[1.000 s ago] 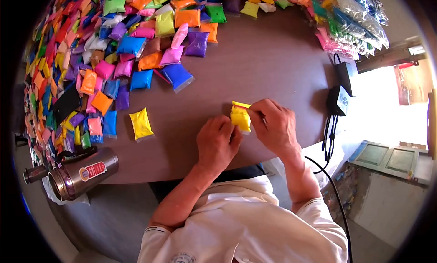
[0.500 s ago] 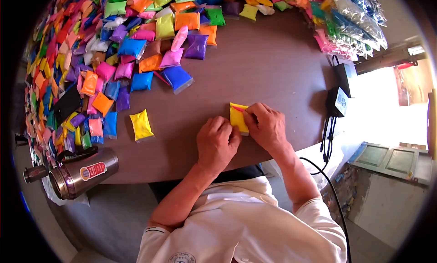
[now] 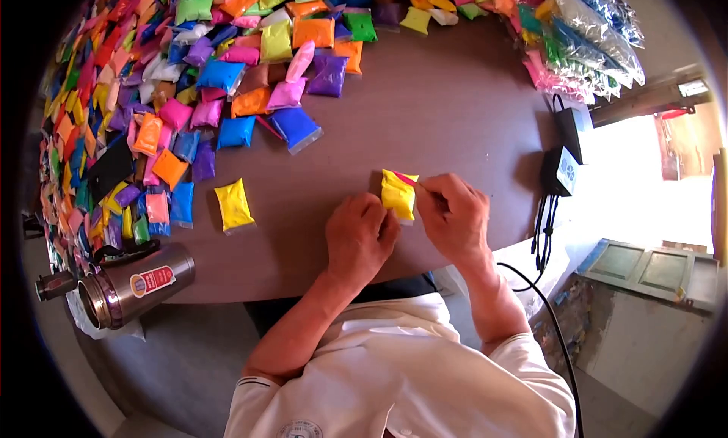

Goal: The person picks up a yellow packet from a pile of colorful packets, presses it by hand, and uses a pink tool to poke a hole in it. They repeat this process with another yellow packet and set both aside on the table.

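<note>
Two yellow clay packets lie apart from the large heap on the tabletop [image 3: 455, 97]. One, the worked packet [image 3: 396, 197], sits between the hands; the other, the spare packet [image 3: 234, 204], is well off to the left. The worked packet's long axis runs away from the person's body, tipped only slightly, with its near end toward the shirt [image 3: 409, 362].

From the right hand [image 3: 457, 214], it lies just to the left; from the left hand [image 3: 358, 233], it lies to the right and a little farther out. Both hands are close to it, and neither is plainly nearer. The right hand is closed, thumb and forefinger pinching one slim red strip [image 3: 405, 178] that slants across the packet's far right corner. The left hand is curled, thumb against the fingers, near the packet's lower left; whether it grips anything, I cannot tell.

Farther out are one steel flask [image 3: 144, 282], two black adapters [image 3: 560, 171], and one heap of coloured packets [image 3: 227, 74], too many to count.
</note>
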`<action>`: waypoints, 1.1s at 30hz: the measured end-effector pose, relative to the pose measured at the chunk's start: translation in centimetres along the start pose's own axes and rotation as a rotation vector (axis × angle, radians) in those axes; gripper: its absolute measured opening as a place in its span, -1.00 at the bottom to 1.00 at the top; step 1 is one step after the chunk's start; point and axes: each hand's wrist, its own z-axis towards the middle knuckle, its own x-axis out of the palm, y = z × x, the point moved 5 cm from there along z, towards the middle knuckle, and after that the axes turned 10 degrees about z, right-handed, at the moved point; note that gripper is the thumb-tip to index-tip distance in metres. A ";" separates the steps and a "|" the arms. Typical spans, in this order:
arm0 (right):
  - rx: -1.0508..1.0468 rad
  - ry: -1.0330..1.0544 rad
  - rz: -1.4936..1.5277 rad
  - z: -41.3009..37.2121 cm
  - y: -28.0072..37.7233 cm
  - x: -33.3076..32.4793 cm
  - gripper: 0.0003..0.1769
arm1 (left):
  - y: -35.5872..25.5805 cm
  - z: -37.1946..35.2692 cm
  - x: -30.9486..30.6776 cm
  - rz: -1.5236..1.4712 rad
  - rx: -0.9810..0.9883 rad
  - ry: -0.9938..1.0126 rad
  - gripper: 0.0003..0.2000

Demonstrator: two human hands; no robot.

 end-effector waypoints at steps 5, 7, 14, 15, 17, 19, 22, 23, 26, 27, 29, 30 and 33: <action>-0.080 0.037 0.003 -1.4 -1.4 1.3 -0.91 | -0.1 0.1 0.1 -0.018 0.004 -0.038 -0.89; -0.111 0.100 -0.053 -1.1 -1.6 1.5 -0.87 | -0.1 0.1 0.1 -0.017 0.013 -0.046 -0.89; -0.081 0.094 0.008 -1.1 -0.5 0.6 -0.88 | -0.1 0.0 -0.1 -0.022 0.010 -0.037 -0.88; -0.050 0.149 -0.039 -1.1 -1.1 1.3 -0.89 | -0.2 -0.1 -0.1 -0.024 0.012 -0.037 -0.88; -0.004 0.223 -0.106 -0.9 -1.3 1.4 -0.88 | -0.2 0.1 0.1 0.010 0.002 -0.038 -0.88; 0.018 0.199 -0.078 -0.9 -0.3 1.0 -0.87 | -0.2 -0.3 0.0 0.009 -0.009 -0.006 -0.88; -0.041 0.177 -0.096 -0.1 -0.7 1.4 -0.85 | -0.1 0.0 0.1 0.009 0.000 -0.026 -0.89; -0.104 0.186 -0.143 0.0 -0.9 1.6 -0.84 | -0.2 0.0 0.0 0.004 0.012 -0.062 -0.89; -0.089 0.251 -0.162 0.6 -2.0 1.9 -0.84 | -0.2 0.0 0.1 0.029 0.003 -0.049 -0.89; -0.084 0.251 -0.160 0.4 -1.8 1.7 -0.84 | -0.2 -0.1 0.1 0.029 0.002 -0.045 -0.89; -0.087 0.141 -0.064 0.6 -0.9 0.7 -0.87 | -0.2 0.1 -0.1 0.009 0.000 -0.055 -0.89; -0.087 0.148 -0.062 0.7 -0.6 0.7 -0.87 | -0.2 0.1 -0.2 0.010 -0.007 -0.054 -0.89; -0.058 0.071 -0.087 0.8 -1.3 1.0 -0.89 | -0.3 0.0 0.0 0.031 -0.007 -0.012 -0.88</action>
